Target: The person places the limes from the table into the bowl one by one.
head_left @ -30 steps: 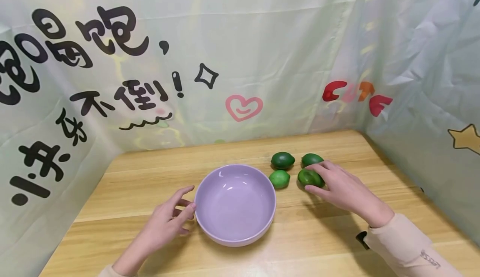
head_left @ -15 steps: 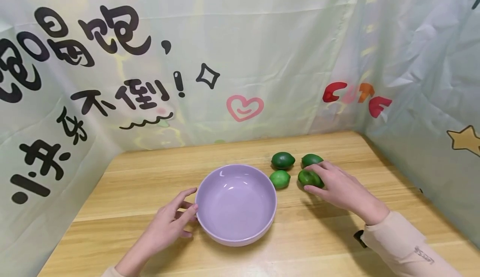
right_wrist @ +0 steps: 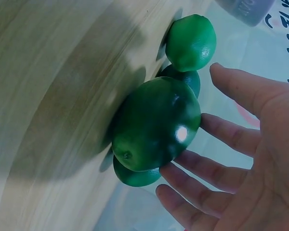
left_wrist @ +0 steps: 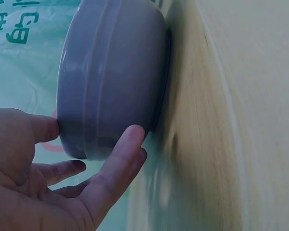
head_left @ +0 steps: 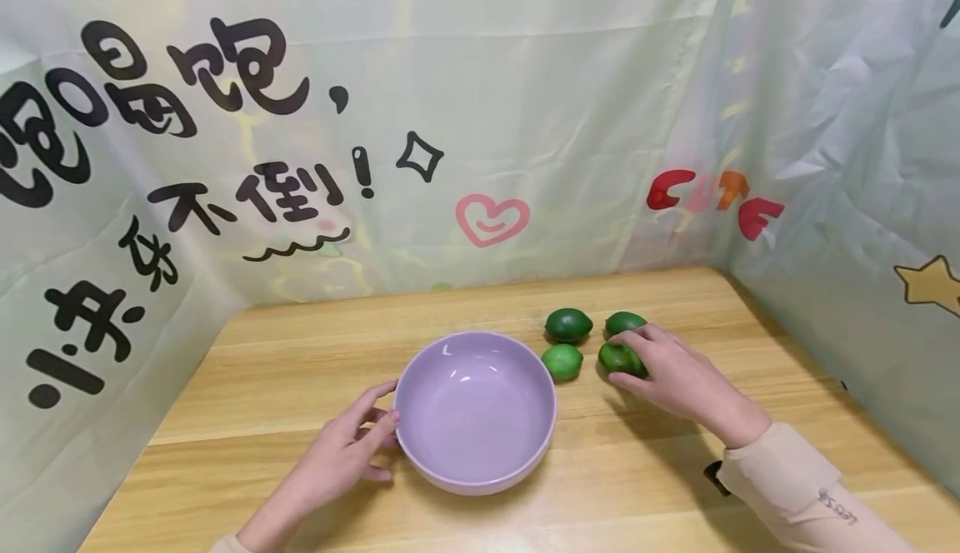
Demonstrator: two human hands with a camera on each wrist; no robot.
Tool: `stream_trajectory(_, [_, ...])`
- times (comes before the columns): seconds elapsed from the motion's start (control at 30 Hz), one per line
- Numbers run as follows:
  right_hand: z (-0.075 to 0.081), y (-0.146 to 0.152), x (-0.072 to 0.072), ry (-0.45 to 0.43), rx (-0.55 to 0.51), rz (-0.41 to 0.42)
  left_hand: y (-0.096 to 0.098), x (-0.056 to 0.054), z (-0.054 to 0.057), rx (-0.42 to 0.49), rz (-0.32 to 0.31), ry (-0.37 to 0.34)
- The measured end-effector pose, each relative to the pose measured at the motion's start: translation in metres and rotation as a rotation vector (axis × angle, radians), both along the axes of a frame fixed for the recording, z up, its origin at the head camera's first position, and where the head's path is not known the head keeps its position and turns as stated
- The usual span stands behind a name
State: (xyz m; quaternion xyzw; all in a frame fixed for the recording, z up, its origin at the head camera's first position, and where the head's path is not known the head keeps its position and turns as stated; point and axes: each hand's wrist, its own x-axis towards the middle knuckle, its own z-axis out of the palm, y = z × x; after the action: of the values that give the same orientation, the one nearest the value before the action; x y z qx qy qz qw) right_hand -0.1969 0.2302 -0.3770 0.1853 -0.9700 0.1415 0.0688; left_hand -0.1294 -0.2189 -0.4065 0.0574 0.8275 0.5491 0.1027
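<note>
A lilac bowl (head_left: 474,411) stands upright on the wooden table, with nothing in it. My left hand (head_left: 341,457) is at its left side, thumb touching the rim and loosely spread fingers against or near the outer wall (left_wrist: 127,72). To the right, my right hand (head_left: 686,378) reaches over a glossy dark green lime (head_left: 621,359). Its fingertips rest on or just by that lime (right_wrist: 156,122); the thumb stands apart from it. A lighter green lime (head_left: 562,362) lies beside the bowl. Behind are two dark limes, one at left (head_left: 568,325) and one (head_left: 624,323) partly hidden by my right hand.
Printed fabric (head_left: 480,120) with black lettering hangs behind and along both sides of the wooden table (head_left: 315,345). A small black object (head_left: 715,476) shows by my right sleeve (head_left: 783,470).
The view has shifted slightly. My left hand has come in a little closer against the bowl. My right hand stays at the same lime, which has hardly moved.
</note>
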Motion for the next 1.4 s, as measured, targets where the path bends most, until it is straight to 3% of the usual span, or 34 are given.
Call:
stream_trajectory(0.73, [-0.010, -0.001, -0.004, 0.034, -0.049, 0.023, -0.003, -0.003, -0.011, 0.197, -0.068, -0.090])
stream_trajectory(1.13, [-0.015, 0.000, -0.003, 0.032, -0.057, 0.009, 0.000, -0.002, -0.018, 0.276, -0.058, -0.116])
stream_trajectory(1.4, [-0.018, -0.001, -0.002, 0.059, -0.074, 0.009, 0.004, -0.001, -0.020, 0.334, -0.014, -0.110])
